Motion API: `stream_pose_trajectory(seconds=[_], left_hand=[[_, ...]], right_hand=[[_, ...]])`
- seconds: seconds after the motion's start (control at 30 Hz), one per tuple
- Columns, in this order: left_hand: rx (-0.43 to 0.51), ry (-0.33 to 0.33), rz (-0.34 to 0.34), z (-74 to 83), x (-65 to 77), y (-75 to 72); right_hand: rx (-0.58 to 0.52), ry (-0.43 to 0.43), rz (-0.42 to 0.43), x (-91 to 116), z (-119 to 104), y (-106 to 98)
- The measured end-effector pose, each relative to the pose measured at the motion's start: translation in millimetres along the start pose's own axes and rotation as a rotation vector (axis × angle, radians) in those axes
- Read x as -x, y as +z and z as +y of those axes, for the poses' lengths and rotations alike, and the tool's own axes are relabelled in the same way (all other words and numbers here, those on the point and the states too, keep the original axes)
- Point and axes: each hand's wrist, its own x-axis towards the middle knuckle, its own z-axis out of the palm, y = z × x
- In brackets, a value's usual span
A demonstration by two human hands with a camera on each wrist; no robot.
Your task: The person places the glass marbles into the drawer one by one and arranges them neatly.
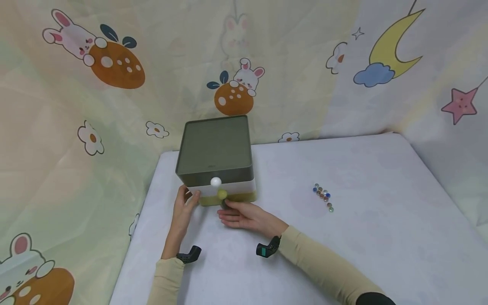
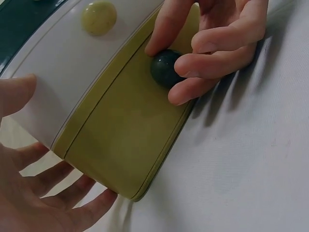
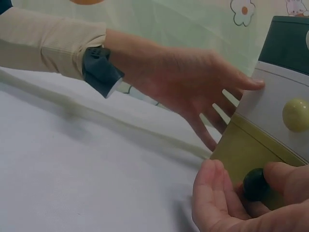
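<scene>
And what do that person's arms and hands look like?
The left sleeve and right sleeve are long and beige. The left wrist gadget and right wrist gadget are dark and chunky; the right one has a green patch. Something black shows on the right sleeve, low in the head view. The left hand and right hand wear no gloves.

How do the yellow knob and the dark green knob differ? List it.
Shade: the yellow knob is light, the dark green knob deep.
Place: the yellow knob sits on the white front, the dark green knob lower, on the olive front.
Contact: the right hand holds the dark green knob; nothing touches the yellow knob.
Both are round and glossy.
</scene>
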Motion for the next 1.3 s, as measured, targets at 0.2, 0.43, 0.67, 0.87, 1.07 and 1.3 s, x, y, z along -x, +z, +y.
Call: stream_pose_trajectory(seconds=[0.2, 0.43, 0.67, 0.87, 1.07, 1.3], left_hand=[[-0.004, -0.009, -0.018, 1.2, -0.5, -2.6], [0.007, 0.006, -0.047, -0.8, -2.6, -7.4], [-0.013, -0.011, -0.096, -0.8, -3.2, -12.4], [-0.036, -0.048, -0.123, 1.3, -1.6, -15.1], [-0.067, -0.111, -0.144, 3.4, 0.0, -16.1], [-0.092, -0.137, -0.146, 3.5, 3.4, -13.5]], right_hand=[[0.044, -0.004, -0.006, 3, 5, -1], [0.069, 0.01, -0.015, 12, 16, 1], [0.061, 0.027, -0.011, 23, 25, 1], [0.066, 0.017, 0.003, 31, 33, 3], [0.095, 0.035, -0.006, 40, 42, 3], [0.127, 0.039, -0.03, 52, 54, 4]])
